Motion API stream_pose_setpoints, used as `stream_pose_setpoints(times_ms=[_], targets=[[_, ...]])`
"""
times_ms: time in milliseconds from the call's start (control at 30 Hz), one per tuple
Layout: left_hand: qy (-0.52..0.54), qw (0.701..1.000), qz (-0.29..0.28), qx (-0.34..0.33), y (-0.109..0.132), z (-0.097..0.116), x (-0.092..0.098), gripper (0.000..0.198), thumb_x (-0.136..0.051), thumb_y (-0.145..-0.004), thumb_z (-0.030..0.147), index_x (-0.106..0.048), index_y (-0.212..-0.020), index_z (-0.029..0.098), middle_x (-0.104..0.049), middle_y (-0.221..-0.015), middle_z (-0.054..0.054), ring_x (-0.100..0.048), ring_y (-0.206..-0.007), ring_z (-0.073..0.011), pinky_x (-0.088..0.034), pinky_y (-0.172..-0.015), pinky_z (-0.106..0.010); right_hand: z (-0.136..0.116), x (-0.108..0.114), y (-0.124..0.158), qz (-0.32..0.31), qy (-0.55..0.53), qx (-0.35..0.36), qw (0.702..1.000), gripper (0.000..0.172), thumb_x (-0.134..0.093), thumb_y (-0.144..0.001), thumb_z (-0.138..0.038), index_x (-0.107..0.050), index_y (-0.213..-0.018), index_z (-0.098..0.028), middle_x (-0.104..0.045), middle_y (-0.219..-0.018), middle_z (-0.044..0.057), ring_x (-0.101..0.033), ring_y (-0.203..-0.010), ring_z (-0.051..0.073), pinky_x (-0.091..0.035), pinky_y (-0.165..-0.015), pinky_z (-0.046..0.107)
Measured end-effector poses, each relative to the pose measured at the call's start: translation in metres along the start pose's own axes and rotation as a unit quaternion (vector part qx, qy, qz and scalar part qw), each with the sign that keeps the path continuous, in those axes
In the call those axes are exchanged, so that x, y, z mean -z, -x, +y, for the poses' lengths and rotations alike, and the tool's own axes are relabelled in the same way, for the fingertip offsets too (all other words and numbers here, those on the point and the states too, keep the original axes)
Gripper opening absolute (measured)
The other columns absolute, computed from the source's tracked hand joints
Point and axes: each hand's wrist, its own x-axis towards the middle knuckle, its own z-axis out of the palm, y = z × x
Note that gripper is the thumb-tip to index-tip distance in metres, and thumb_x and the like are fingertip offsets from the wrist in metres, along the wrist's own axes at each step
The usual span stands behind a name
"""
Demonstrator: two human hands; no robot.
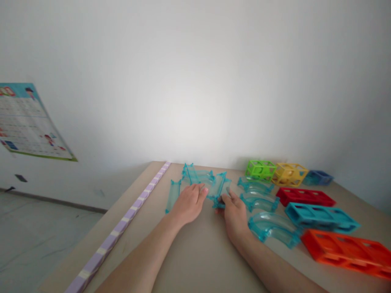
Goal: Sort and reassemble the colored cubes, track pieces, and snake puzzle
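My right hand (236, 212) is closed around the near end of a translucent teal track piece (219, 185), which tilts upward away from me. My left hand (191, 202) is to its left, low over the table, thumb and fingers drawn together; what sits between them is hidden. Just beyond the left hand lies another teal track section (200, 176) with raised ends. A straight teal track piece (174, 194) rests flat on the left. Several curved teal tracks are lined up right of my right hand, the nearest curved track (275, 226) beside its wrist.
On the right lie long frame blocks: red (305, 197), teal (322, 217) and orange (348, 251). Green (261, 169), yellow (289, 174) and blue (320, 178) frames stand at the back near the wall. A purple-and-white striped strip (122, 224) runs along the table's left side.
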Motion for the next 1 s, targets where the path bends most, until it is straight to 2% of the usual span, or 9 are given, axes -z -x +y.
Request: stream_pose_setpoints(times_ms=[233,433,500,567,700,767,833,900,1000], targets=[[-0.062,0.998,0.016,0.0,-0.001,-0.008,0.0,0.044,-0.036,-0.094,0.043,-0.061,-0.119,0.016,-0.063,-0.122,-0.019,-0.054,-0.118,-0.0338,-0.034,-0.104,-0.048,0.0,-0.003,-0.002,-0.009,-0.078,-0.031,0.996,0.032,-0.066,-0.066,-0.036,-0.06,-0.091,-0.018,-0.051,-0.063,-0.004,-0.05,-0.055,0.012,-0.044,-0.04,0.021],[-0.111,0.994,0.019,0.01,-0.003,-0.007,-0.002,0.037,-0.033,-0.095,0.022,-0.057,-0.121,0.013,-0.062,-0.12,-0.017,-0.055,-0.116,-0.028,-0.04,-0.102,-0.043,-0.002,-0.007,-0.01,-0.068,-0.074,-0.055,0.993,0.023,-0.068,-0.062,-0.034,-0.06,-0.072,-0.015,-0.049,-0.059,-0.003,-0.048,-0.053,0.011,-0.044,-0.04,0.021],[-0.117,0.993,-0.004,0.008,-0.003,-0.008,-0.002,0.041,-0.036,-0.087,0.006,-0.055,-0.122,0.014,-0.062,-0.121,-0.013,-0.054,-0.118,-0.0237,-0.039,-0.104,-0.038,-0.002,-0.008,-0.01,-0.078,-0.07,-0.048,0.993,0.028,-0.067,-0.064,-0.036,-0.063,-0.081,-0.014,-0.049,-0.059,-0.004,-0.047,-0.051,0.01,-0.043,-0.04,0.02],[-0.109,0.994,-0.027,0.008,-0.003,-0.009,-0.002,0.056,-0.037,-0.076,-0.005,-0.052,-0.126,0.014,-0.062,-0.121,-0.012,-0.054,-0.117,-0.0208,-0.039,-0.105,-0.035,-0.001,-0.007,-0.006,-0.072,-0.048,-0.023,0.996,0.036,-0.064,-0.07,-0.038,-0.064,-0.097,-0.014,-0.049,-0.058,-0.005,-0.046,-0.049,0.01,-0.041,-0.04,0.019],[-0.052,0.998,-0.007,-0.028,0.0,-0.006,-0.002,0.072,-0.038,-0.069,-0.007,-0.038,-0.138,0.014,-0.059,-0.123,-0.012,-0.059,-0.103,-0.0176,-0.045,-0.098,-0.032,-0.002,-0.004,0.0,-0.022,0.102,0.059,0.993,0.055,-0.049,-0.083,-0.04,-0.051,-0.13,-0.013,-0.051,-0.058,-0.005,-0.046,-0.045,0.012,-0.04,-0.042,0.022],[-0.036,0.996,-0.018,-0.076,0.002,-0.002,-0.003,0.071,-0.042,-0.069,-0.005,-0.042,-0.135,0.018,-0.056,-0.124,-0.01,-0.058,-0.104,-0.0175,-0.046,-0.098,-0.031,-0.001,-0.001,0.0,-0.001,0.175,0.089,0.981,0.057,-0.044,-0.085,-0.039,-0.048,-0.135,-0.012,-0.061,-0.069,0.0,-0.054,-0.054,0.015,-0.046,-0.051,0.026],[-0.035,0.993,-0.047,-0.104,0.005,0.003,-0.005,0.062,-0.047,-0.071,-0.001,-0.05,-0.129,0.018,-0.055,-0.124,-0.011,-0.056,-0.108,-0.0197,-0.044,-0.1,-0.032,0.0,0.001,-0.002,0.008,0.229,0.114,0.967,0.055,-0.042,-0.086,-0.039,-0.049,-0.134,-0.012,-0.068,-0.089,0.007,-0.063,-0.075,0.02,-0.05,-0.071,0.031],[-0.035,0.993,-0.062,-0.097,0.005,0.007,-0.008,0.046,-0.051,-0.077,0.008,-0.056,-0.122,0.015,-0.057,-0.12,-0.012,-0.057,-0.107,-0.0223,-0.045,-0.098,-0.034,0.004,0.003,-0.005,0.018,0.268,0.125,0.955,0.054,-0.041,-0.087,-0.039,-0.05,-0.133,-0.012,-0.066,-0.11,0.013,-0.061,-0.1,0.024,-0.045,-0.091,0.035],[-0.024,0.996,-0.059,-0.061,0.004,0.007,-0.013,0.024,-0.05,-0.087,0.023,-0.065,-0.104,0.014,-0.063,-0.103,-0.011,-0.061,-0.091,-0.0217,-0.05,-0.087,-0.034,0.007,0.003,-0.004,0.02,0.318,0.13,0.939,0.058,-0.041,-0.087,-0.038,-0.046,-0.137,-0.009,-0.059,-0.121,0.017,-0.054,-0.115,0.027,-0.038,-0.102,0.038]])
